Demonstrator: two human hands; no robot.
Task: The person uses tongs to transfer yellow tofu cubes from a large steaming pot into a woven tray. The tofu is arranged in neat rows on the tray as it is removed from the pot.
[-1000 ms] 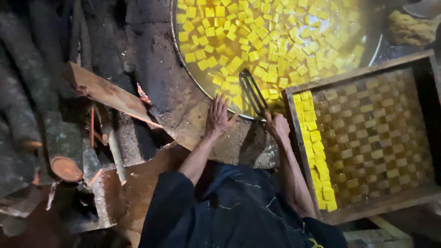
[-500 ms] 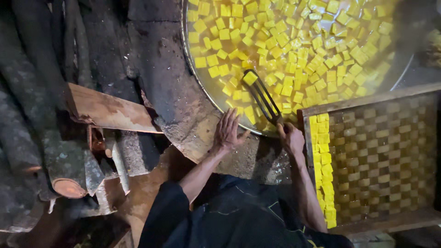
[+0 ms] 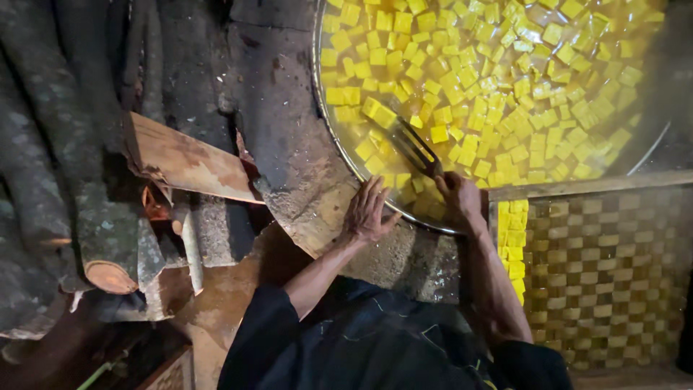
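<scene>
Skimmer (image 3: 411,144) lies among yellow cubes (image 3: 462,79) in the pan (image 3: 339,144), its handle clenched in my right hand (image 3: 458,196); my left hand (image 3: 367,213) rests flat, fingers spread, by the rim.

Left hand (image 3: 367,213) lies flat, fingers spread; right hand (image 3: 458,195) seems closed in a grip, forearms extended.

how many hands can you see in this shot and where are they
2. The left hand rests flat on the stone ledge beside the big pan. The right hand grips a slotted utensil at the pan's near rim.
</scene>
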